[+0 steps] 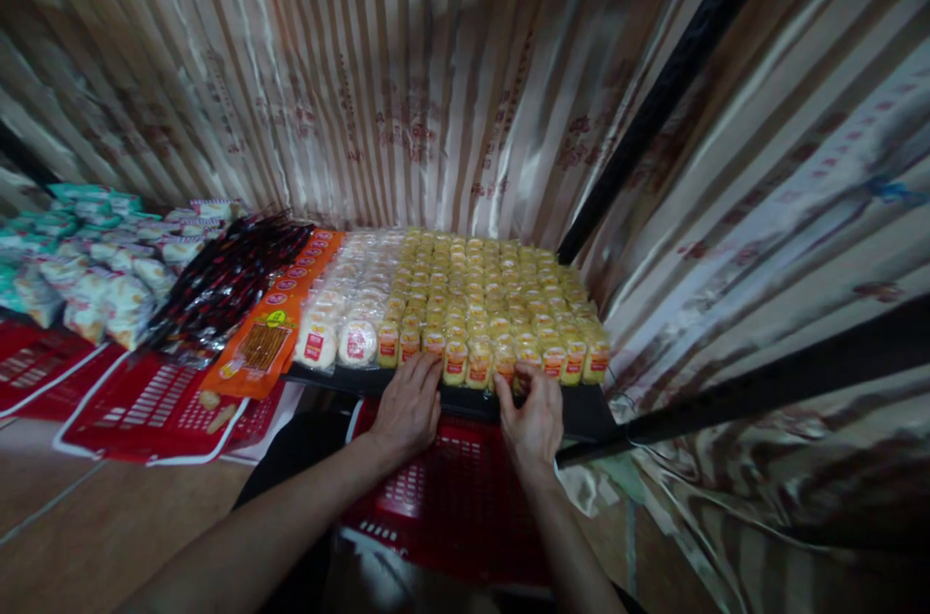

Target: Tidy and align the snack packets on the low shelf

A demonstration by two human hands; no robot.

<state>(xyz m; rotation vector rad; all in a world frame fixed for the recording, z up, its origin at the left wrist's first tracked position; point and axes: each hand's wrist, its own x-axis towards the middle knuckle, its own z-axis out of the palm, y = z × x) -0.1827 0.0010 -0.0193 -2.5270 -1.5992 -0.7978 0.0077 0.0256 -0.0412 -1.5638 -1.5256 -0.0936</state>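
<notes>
Head view, left hand (pixel 411 404) fingers spread, right hand (pixel 534 415) fingers pinching yellow packets (pixel 485 304)

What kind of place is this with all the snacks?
Probably a small shop or market stall. Rows of yellow snack packets fill a dark tray, more packaged snacks lie to the left, and red plastic baskets sit on the floor.

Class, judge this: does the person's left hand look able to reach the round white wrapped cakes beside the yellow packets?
Probably yes. The left hand rests at the tray's front edge, next to the round white wrapped cakes, and nothing lies between them. The right hand is off to the other side.
</notes>
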